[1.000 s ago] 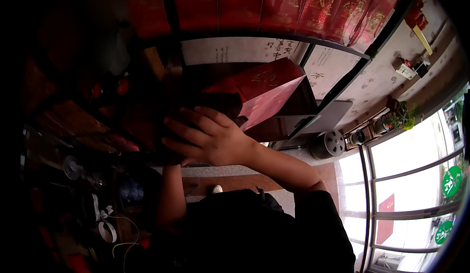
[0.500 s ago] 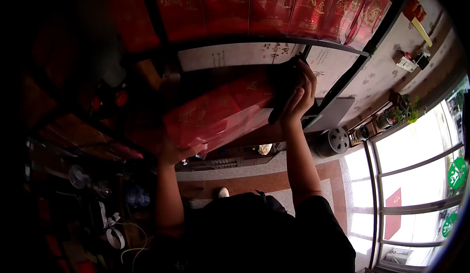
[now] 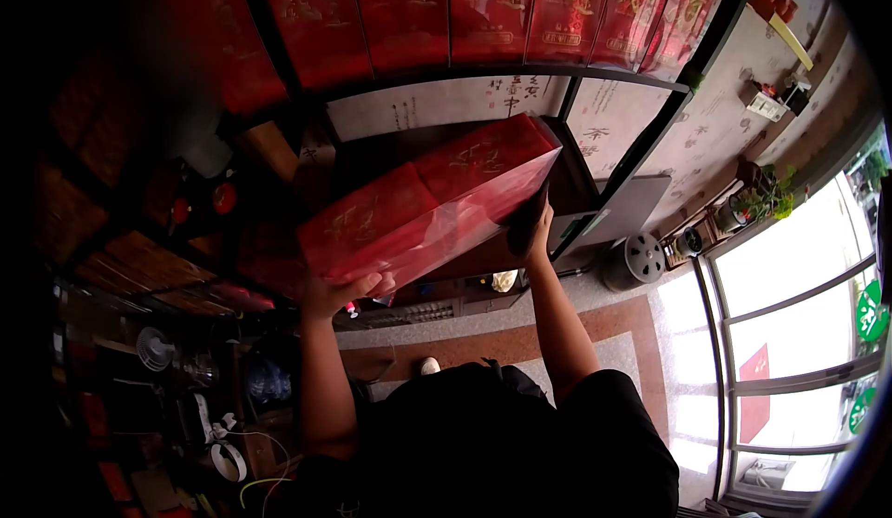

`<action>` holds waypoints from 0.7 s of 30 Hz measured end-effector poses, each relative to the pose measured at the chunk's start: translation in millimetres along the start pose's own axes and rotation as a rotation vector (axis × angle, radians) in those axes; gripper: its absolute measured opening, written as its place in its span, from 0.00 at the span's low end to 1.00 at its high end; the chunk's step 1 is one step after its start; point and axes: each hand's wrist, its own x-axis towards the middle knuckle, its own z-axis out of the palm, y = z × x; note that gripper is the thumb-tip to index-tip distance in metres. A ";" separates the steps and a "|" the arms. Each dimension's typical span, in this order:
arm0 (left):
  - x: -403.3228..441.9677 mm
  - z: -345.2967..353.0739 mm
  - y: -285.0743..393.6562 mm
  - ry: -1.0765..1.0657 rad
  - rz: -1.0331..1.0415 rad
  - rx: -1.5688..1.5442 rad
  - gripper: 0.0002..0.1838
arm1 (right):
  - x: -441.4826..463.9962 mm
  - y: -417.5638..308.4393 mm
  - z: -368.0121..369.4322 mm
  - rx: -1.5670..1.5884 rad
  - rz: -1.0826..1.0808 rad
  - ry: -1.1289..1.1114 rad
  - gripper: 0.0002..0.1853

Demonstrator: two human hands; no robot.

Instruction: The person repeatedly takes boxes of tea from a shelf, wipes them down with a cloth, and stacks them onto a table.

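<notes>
A long red package in clear plastic wrap (image 3: pixel 437 193), with gold characters, lies at a slant before the dark shelf. At its lower left end my left hand (image 3: pixel 342 293) is closed on it, thumb on the near side. My right hand (image 3: pixel 540 235) is closed round a dark, soft-looking thing, perhaps a cloth (image 3: pixel 523 230), against the right part of the package's near side. Most of the right fingers are hidden behind that dark thing.
Several red boxes (image 3: pixel 488 12) line the upper shelf. The shelf frame (image 3: pixel 641 142) stands to the right, with a grey round stool (image 3: pixel 641 260) beyond it. Cluttered goods, a small fan (image 3: pixel 155 349) and a white tape-like ring (image 3: pixel 228 461) are at lower left.
My right hand with the dark thing swept from the package's left part to its far right end, then down its near side. My left hand came into view gripping the lower left end.
</notes>
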 end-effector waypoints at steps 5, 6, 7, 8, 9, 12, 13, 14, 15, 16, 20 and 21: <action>5.8 -1.7 1.1 -0.013 0.128 0.082 0.23 | 27.2 -31.0 -3.9 0.009 0.070 -0.032 0.21; 3.8 -5.8 -3.4 -0.010 0.128 0.081 0.23 | 35.8 -40.6 -6.2 -0.100 0.000 -0.032 0.17; 0.0 -10.8 -8.6 -0.034 -0.031 0.049 0.33 | 46.1 -53.7 -11.3 -0.201 -0.080 -0.056 0.20; -2.5 -10.9 -9.5 -0.050 -0.116 0.032 0.38 | 56.5 -66.8 -16.3 -0.301 -0.163 -0.072 0.27; -4.9 -10.9 -10.4 -0.065 -0.201 0.016 0.43 | 60.3 -70.6 -17.7 -0.296 -0.170 -0.079 0.26; -4.2 -7.0 -11.7 -0.068 -0.260 -0.148 0.43 | 53.8 -41.6 -13.6 0.052 -0.050 -0.039 0.18; -6.1 -12.3 -19.6 -0.081 -0.167 -0.051 0.43 | 47.0 -23.9 -9.8 0.223 0.015 -0.016 0.17; -7.3 -11.8 -19.9 -0.087 -0.124 -0.004 0.43 | 41.8 -14.8 -5.8 0.394 0.079 0.006 0.19; -8.6 -11.3 -20.2 -0.091 -0.080 0.044 0.42 | 29.6 -7.4 -6.3 0.330 0.089 0.009 0.17; -8.4 -4.8 -11.5 -0.065 -0.058 -0.020 0.34 | 13.5 -6.3 -8.7 0.106 0.070 -0.013 0.18; -7.6 -4.2 -14.3 0.044 -0.003 -0.117 0.25 | -13.9 2.5 -12.0 -0.097 0.374 -0.135 0.28; -7.5 -5.2 -20.7 0.045 0.000 -0.117 0.25 | -12.6 5.6 -7.5 0.079 0.519 -0.128 0.27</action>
